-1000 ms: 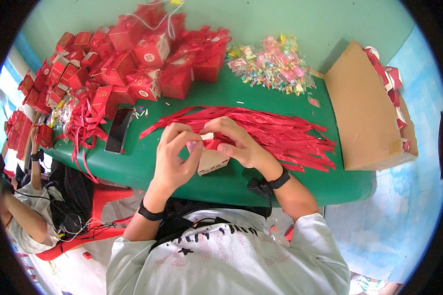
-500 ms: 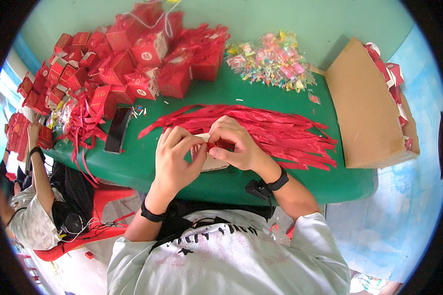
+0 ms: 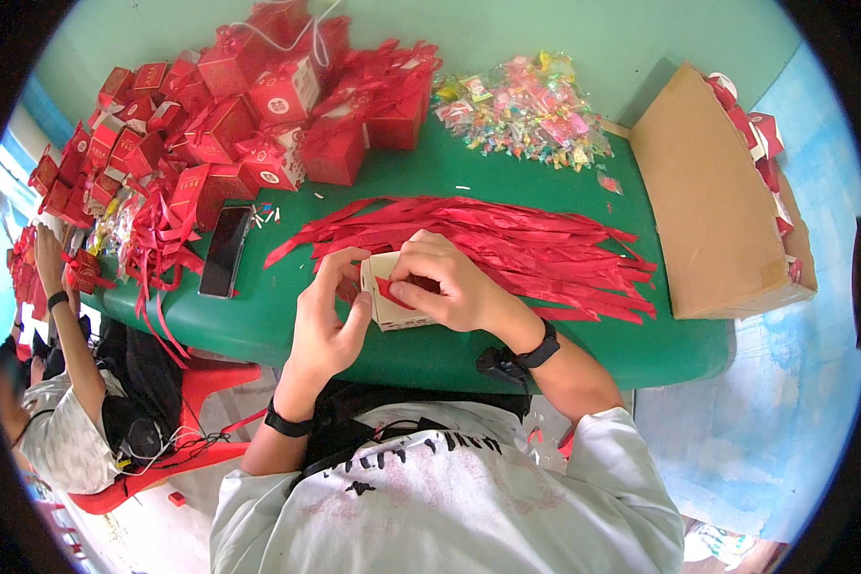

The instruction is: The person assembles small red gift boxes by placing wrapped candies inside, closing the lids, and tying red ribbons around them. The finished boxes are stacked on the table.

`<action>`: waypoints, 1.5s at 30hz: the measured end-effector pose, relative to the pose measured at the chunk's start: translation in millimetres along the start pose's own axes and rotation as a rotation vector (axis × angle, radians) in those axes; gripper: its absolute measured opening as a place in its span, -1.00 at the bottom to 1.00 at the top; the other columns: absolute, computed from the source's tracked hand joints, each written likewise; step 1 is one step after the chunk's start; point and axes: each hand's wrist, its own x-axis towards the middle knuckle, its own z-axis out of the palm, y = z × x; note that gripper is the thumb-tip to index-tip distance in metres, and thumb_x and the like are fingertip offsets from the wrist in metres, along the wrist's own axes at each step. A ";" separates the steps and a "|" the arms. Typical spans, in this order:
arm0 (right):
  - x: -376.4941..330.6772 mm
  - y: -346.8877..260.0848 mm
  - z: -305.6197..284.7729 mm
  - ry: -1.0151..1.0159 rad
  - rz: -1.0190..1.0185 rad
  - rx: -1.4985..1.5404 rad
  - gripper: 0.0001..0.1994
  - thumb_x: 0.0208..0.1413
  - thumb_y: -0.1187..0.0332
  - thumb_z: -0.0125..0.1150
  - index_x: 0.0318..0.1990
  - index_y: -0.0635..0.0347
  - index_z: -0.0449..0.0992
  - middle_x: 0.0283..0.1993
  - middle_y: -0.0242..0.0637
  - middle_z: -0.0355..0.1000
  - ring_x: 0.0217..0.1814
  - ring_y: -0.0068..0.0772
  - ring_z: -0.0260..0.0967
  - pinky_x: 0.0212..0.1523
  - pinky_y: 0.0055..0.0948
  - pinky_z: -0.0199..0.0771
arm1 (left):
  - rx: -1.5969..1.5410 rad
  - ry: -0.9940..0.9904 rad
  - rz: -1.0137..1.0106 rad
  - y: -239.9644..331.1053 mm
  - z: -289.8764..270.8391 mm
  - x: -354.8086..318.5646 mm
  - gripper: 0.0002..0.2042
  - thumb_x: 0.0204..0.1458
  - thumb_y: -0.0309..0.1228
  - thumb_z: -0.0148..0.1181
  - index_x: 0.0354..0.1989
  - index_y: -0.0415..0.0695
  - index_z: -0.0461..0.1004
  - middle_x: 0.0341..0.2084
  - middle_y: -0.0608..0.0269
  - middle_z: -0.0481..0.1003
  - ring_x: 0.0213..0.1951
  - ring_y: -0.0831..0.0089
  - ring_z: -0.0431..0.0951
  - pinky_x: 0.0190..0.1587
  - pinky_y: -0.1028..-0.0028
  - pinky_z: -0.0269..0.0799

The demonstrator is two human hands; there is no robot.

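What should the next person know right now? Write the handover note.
Left hand: steadies the left side of the small box at the table's near edge.
Right hand: presses a red ribbon against the box front.
Supplies: loose red ribbons lie behind the hands; candy pile at the far side; black phone to the left.
Done: red boxes heaped far left.
Left: this box's ribbon is not yet tied.

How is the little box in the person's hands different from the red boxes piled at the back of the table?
The small box in the hands shows pale, plain card; the piled red boxes are red outside, some with a white panel. The small box is held between the left hand and right hand; the piled ones rest on the green table, untouched. Many piled boxes carry red ribbon. Both look like small folded card boxes.
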 end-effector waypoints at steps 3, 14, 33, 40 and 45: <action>-0.4 -2.1 3.2 0.002 -0.029 -0.024 -0.86 0.16 0.34 0.35 -0.29 0.21 0.57 -0.15 -0.28 0.43 -0.02 -0.18 0.31 0.06 -0.20 0.34 | -0.025 -0.002 0.045 -1.0 1.7 0.6 -0.60 0.09 -0.60 0.16 0.15 -0.25 0.43 -0.31 0.10 0.55 -0.31 0.33 0.58 -0.13 0.37 0.52; -0.8 -2.9 3.9 -0.015 0.012 0.073 -0.91 0.13 0.40 0.35 -0.28 0.20 0.58 0.00 -0.27 0.45 0.14 -0.16 0.30 0.22 -0.19 0.29 | 0.030 -0.051 0.151 -1.3 4.5 2.1 -0.64 0.04 -0.60 0.24 0.06 -0.26 0.51 -0.31 0.10 0.53 -0.34 0.29 0.54 -0.24 0.39 0.49; -2.1 2.8 5.2 -0.013 0.034 0.086 -0.88 0.18 0.35 0.37 -0.24 0.18 0.58 -0.02 -0.31 0.48 0.09 -0.21 0.33 0.15 -0.21 0.34 | -0.021 0.054 0.186 -13.3 9.8 4.2 -0.71 0.13 -0.74 0.14 0.02 -0.25 0.49 -0.37 0.20 0.57 -0.33 0.48 0.56 -0.19 0.46 0.49; -2.8 5.7 6.1 -0.011 0.007 0.086 -0.86 0.22 0.31 0.33 -0.24 0.17 0.57 -0.03 -0.29 0.48 0.09 -0.18 0.33 0.18 -0.18 0.32 | -0.188 0.024 0.028 -37.3 10.1 1.8 -0.63 0.11 -0.72 0.14 0.11 -0.23 0.40 -0.48 0.31 0.52 -0.38 0.55 0.49 -0.19 0.49 0.44; -2.5 10.7 6.4 0.000 -0.008 0.120 -0.85 0.23 0.30 0.29 -0.20 0.18 0.55 -0.05 -0.26 0.49 0.08 -0.16 0.36 0.19 -0.17 0.31 | -0.045 -0.043 -0.094 -39.4 -0.5 2.8 -0.59 0.07 -0.69 0.15 0.13 -0.19 0.42 -0.48 0.28 0.51 -0.40 0.52 0.50 -0.23 0.47 0.42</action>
